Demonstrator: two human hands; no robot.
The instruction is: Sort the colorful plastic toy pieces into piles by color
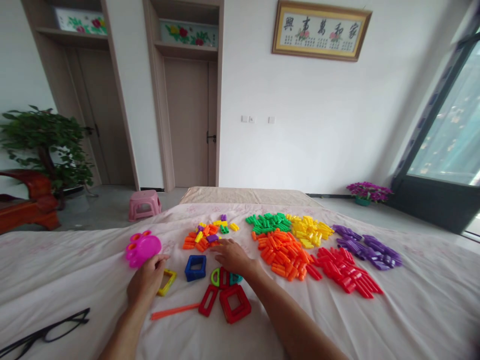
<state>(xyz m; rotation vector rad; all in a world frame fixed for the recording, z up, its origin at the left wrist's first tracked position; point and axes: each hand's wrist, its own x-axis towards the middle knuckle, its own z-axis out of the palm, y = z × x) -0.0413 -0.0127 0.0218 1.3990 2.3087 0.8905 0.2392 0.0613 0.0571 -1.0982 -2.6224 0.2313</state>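
Left hand (pixel 145 281) half-curled, right hand (pixel 232 256) loosely open, holds unclear — they flank glossy blue square (pixel 196 275); creased cloth (pixel 322 320) beneath, white wall (pixel 303 105) behind.

興事萬和家 across the gold-framed wall panel (pixel 313 31)

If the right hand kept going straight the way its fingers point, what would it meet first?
Probably the near edge of the small mixed-colour pile, just beyond the right hand's fingertips; depth makes the exact gap unclear.
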